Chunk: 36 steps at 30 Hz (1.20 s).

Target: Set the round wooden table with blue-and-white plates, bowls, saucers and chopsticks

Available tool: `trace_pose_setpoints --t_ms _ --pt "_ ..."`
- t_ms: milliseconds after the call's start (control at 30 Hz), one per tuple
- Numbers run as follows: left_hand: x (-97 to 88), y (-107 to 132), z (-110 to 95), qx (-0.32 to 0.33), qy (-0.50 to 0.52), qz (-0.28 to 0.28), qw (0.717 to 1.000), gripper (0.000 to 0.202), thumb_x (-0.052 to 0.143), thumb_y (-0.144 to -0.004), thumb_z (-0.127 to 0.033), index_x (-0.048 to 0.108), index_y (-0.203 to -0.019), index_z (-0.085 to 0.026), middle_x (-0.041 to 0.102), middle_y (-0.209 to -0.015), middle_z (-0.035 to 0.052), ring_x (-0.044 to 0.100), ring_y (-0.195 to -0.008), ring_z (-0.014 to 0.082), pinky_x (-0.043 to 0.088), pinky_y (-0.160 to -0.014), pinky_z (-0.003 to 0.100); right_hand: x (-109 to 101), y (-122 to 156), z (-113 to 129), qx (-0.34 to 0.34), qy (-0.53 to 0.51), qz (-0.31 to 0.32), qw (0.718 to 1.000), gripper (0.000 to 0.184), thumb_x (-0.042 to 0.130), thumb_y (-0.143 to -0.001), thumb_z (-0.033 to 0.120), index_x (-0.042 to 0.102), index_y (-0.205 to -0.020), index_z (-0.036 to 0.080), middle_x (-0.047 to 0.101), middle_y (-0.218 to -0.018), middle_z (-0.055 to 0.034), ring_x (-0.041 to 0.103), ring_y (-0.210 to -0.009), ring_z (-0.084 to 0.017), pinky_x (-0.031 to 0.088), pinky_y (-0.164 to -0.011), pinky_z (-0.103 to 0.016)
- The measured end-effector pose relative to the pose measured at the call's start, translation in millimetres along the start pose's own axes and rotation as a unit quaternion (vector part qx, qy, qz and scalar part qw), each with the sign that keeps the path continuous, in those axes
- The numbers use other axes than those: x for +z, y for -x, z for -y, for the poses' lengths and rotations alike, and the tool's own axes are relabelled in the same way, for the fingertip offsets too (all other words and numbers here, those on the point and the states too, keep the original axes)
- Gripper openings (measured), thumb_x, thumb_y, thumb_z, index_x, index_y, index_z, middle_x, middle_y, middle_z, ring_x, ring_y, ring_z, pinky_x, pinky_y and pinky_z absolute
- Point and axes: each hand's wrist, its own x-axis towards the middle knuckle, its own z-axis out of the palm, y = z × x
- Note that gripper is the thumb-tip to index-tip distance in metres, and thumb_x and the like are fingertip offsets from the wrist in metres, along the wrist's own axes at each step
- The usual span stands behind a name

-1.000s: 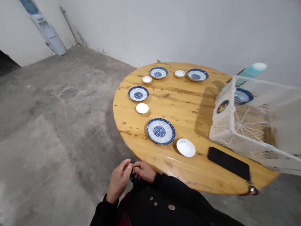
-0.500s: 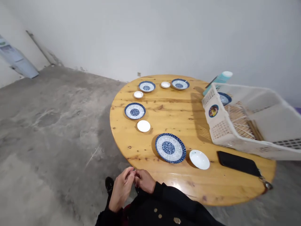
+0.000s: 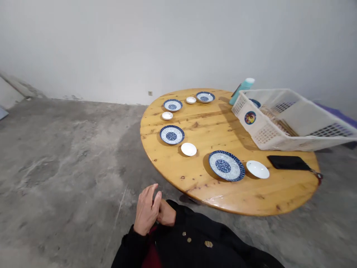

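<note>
My left hand (image 3: 147, 209) is in front of my body by the table's near left edge, fingers stretched and thumb apart, with nothing visible in it. Tucked behind it, my right hand (image 3: 166, 214) touches or overlaps it, and its fingers are hidden. Nearest on the table is a blue-rimmed plate (image 3: 227, 166) with a white bowl (image 3: 258, 169) to its right. Farther left lie another blue-patterned plate (image 3: 172, 134) and a small white dish (image 3: 189, 149). Toward the back are two more patterned plates (image 3: 173, 105) with small white dishes (image 3: 167, 115) close by.
On the right of the round wooden table (image 3: 200, 128) stands a white plastic basket (image 3: 262, 139), with sticks and a patterned plate visible through or beyond it. A teal bottle (image 3: 242, 91) leans behind it. A black phone (image 3: 290, 162) lies in front. Concrete floor (image 3: 83, 167) spreads left.
The view has turned right and the table sits farther from my body. My hands have drawn back from the table edge, the left now covering more of the right. The tableware has not moved.
</note>
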Motion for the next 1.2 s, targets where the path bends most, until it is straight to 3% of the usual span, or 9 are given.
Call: trace_pose_setpoints --t_ms 133,333,567,667,767,867,1033,1200 --pt "-15.4 -21.6 32.1 -0.022 0.036 0.040 0.998 0.045 0.036 -0.096 -0.043 0.064 -0.119 -0.017 0.067 -0.124 0.0128 0.061 -0.119 0.0240 0.045 -0.106 0.043 14.3 -30.0 11.7 -0.029 0.052 -0.015 0.998 0.015 0.053 -0.074 0.015 0.067 -0.078 0.016 0.065 -0.066 -0.0010 0.062 -0.071 -0.017 0.047 -0.067 -0.024" --pt "-43.2 -81.5 83.5 -0.086 0.099 0.066 0.989 0.052 0.033 -0.095 -0.048 0.065 -0.117 -0.014 0.068 -0.124 0.0144 0.062 -0.119 0.0240 0.045 -0.106 0.040 7.5 -84.6 28.8 -0.038 0.030 -0.028 0.998 0.020 0.045 -0.076 0.013 0.061 -0.064 0.016 0.066 -0.064 0.0001 0.062 -0.060 -0.012 0.044 -0.061 -0.019" --pt "-108.2 -181.8 144.7 -0.150 0.029 0.067 0.986 0.056 0.036 -0.091 -0.053 0.063 -0.120 -0.014 0.069 -0.123 0.0160 0.064 -0.115 0.0286 0.046 -0.101 0.045 -21.8 -200.2 68.7 -0.036 0.009 -0.039 0.999 0.021 0.048 -0.085 0.017 0.065 -0.072 0.018 0.067 -0.066 0.0006 0.063 -0.062 -0.011 0.042 -0.062 -0.018" --pt "-138.6 -226.3 157.1 -0.142 0.015 0.053 0.988 0.054 0.040 -0.090 -0.055 0.064 -0.119 -0.015 0.070 -0.120 0.0153 0.066 -0.110 0.0282 0.050 -0.096 0.042 -35.1 -254.3 80.9 -0.030 0.030 -0.059 0.997 0.022 0.048 -0.088 0.020 0.066 -0.076 0.019 0.066 -0.065 0.0016 0.059 -0.059 -0.010 0.038 -0.061 -0.019" --pt "-157.2 -264.0 163.1 -0.131 0.015 0.038 0.991 0.054 0.043 -0.089 -0.055 0.065 -0.118 -0.015 0.071 -0.117 0.0154 0.068 -0.106 0.0275 0.051 -0.093 0.040 -47.4 -298.8 87.9 -0.019 0.067 -0.077 0.995 0.022 0.048 -0.088 0.018 0.066 -0.076 0.019 0.063 -0.063 0.0022 0.053 -0.057 -0.009 0.034 -0.059 -0.020" --pt "-162.0 -293.8 169.7 -0.123 0.023 0.064 0.990 0.053 0.042 -0.089 -0.055 0.066 -0.115 -0.014 0.072 -0.113 0.0152 0.069 -0.103 0.0268 0.052 -0.091 0.039 -57.9 -330.2 89.7 -0.006 0.112 -0.086 0.990 0.021 0.048 -0.088 0.019 0.065 -0.076 0.018 0.063 -0.065 0.0010 0.051 -0.058 -0.010 0.031 -0.059 -0.021" --pt "-153.5 -346.6 182.4 -0.100 0.037 0.150 0.983 0.050 0.039 -0.090 -0.049 0.066 -0.116 -0.015 0.072 -0.116 0.0136 0.068 -0.108 0.0239 0.050 -0.096 0.036 -69.3 -362.7 81.0 0.048 0.161 -0.123 0.978 0.019 0.049 -0.087 0.019 0.067 -0.083 0.018 0.069 -0.075 -0.0040 0.057 -0.065 -0.014 0.030 -0.061 -0.024" --pt "-152.9 -415.1 184.9 -0.021 0.027 0.245 0.969 0.043 0.043 -0.090 -0.045 0.067 -0.114 -0.019 0.074 -0.112 0.0104 0.069 -0.105 0.0225 0.052 -0.092 0.033 -81.6 -399.4 79.1 0.120 0.156 -0.169 0.966 0.017 0.052 -0.084 0.019 0.068 -0.081 0.017 0.068 -0.071 -0.0048 0.056 -0.061 -0.014 0.028 -0.057 -0.024"
